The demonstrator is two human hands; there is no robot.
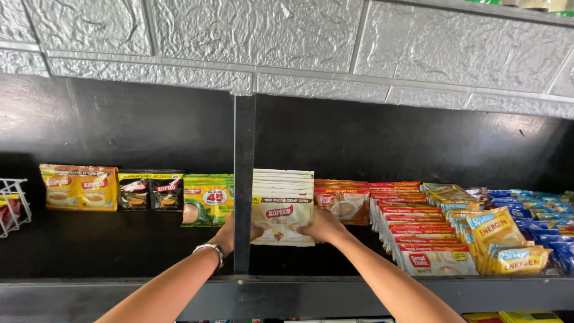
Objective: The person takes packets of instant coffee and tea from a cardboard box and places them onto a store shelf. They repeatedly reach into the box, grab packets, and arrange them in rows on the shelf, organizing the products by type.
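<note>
**Two hands on a stack of white sachets**

The person stands at a black shelf and reaches in with both arms. Between the hands is a stack of white coffee sachets, standing on edge in a row, just right of the dark vertical post. The left hand, with a silver wristwatch on the wrist, touches the left lower side of the stack; the post hides part of it, so I cannot tell how far the fingers close. The right hand presses against the right lower side, fingers curled on the front sachet.

To my judgement these packets are light and soft, with a smooth, somewhat slippery foil. As loose flat pieces they can slide or fan out easily. A hold from both sides, low and with gentle pressure inward, seems the safest way to keep them together.

To the left on the shelf are green sachets, dark sachets and orange sachets, with a white wire rack at the far edge. To the right lie red and white sachets, yellow sachets and blue packets.
</note>
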